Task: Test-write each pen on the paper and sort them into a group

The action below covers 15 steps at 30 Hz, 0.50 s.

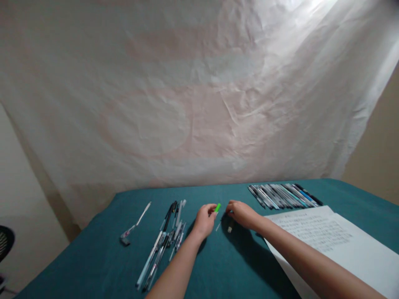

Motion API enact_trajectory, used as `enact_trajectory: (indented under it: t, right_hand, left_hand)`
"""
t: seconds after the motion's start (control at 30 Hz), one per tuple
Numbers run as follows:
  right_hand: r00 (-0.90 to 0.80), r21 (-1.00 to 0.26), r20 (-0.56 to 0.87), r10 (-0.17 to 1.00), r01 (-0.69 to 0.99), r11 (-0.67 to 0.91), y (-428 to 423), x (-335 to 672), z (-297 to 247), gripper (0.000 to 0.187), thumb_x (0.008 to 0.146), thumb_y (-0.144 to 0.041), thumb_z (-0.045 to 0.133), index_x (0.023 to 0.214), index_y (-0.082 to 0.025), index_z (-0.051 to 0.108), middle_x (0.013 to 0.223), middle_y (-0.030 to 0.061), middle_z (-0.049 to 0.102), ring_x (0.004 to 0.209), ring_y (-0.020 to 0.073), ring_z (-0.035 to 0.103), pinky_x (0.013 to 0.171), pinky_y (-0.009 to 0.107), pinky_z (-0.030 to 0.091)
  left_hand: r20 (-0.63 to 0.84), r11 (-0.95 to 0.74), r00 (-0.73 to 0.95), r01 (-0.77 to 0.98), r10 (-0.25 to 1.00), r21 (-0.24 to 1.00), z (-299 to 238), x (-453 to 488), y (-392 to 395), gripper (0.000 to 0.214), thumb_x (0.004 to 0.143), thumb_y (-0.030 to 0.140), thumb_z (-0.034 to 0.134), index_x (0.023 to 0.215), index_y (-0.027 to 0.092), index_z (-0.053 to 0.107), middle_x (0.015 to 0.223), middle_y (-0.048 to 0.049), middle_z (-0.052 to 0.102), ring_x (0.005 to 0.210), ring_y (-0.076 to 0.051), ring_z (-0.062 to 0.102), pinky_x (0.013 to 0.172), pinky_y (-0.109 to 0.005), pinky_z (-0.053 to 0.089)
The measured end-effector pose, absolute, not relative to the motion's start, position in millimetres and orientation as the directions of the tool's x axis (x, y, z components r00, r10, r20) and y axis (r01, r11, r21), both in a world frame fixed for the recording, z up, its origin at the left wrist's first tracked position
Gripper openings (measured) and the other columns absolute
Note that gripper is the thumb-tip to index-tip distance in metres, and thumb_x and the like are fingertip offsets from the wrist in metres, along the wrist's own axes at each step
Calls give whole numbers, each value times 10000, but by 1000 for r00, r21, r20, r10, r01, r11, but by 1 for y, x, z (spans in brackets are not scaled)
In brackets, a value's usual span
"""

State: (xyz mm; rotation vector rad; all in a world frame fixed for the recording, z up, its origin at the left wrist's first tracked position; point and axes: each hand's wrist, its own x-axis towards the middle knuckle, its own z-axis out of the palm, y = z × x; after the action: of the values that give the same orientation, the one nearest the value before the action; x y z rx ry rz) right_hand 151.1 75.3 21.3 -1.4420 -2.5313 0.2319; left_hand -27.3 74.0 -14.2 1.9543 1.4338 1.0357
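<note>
My left hand (204, 221) is closed in a pinch on a small bright green piece (217, 207), which sticks up past the fingertips. It could be a cap or a short stub; its kind is too small to tell. My right hand (242, 212) rests low over the cloth to the right, fingers curled downward and together. Whatever those fingertips hold, if anything, is hidden. Between the hands lies a thin pale stick (217, 226). A small whitish piece (230, 228) sits on the cloth just below my right hand.
A loose pile of pens (162, 245) lies left of my left arm. Farther left is a pale strap-like item (137, 223) with a dark end. Many pens lie in a row (285, 196) at the back right. Written-on paper sheets (352, 257) lie under my right forearm on the green cloth (102, 265).
</note>
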Motion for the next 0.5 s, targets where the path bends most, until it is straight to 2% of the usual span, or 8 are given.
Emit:
enact_trajectory:
  t: [0.1,0.23,0.5]
  right_hand:
    - [-527,-204,91,845,821,533,83,149,19,207,761,-152,515,904,-181,663,940,69,605,845,168,591,720,214,383]
    - [-591,-129,60,804,794,594,89,151,24,185,745,-172,543,887,-190,660,946,61,606,813,172,599,675,214,390]
    - [-729,27,2,685,684,729,88,145,40,163,748,-128,481,795,-138,637,856,110,639,770,207,598,684,269,369]
  left_hand:
    - [293,-318,131,508,947,801,-19,-28,77,309,789,88,467,1082,134,555,1034,-91,611,904,-145,577,717,-241,486]
    - [335,-344,104,465,936,816,-23,-28,77,319,798,94,456,1099,156,539,1050,-85,577,951,-146,550,786,-265,467]
    - [479,-471,134,530,868,705,-16,-26,65,269,830,111,395,1053,184,527,1037,-60,543,990,-148,515,887,-303,403]
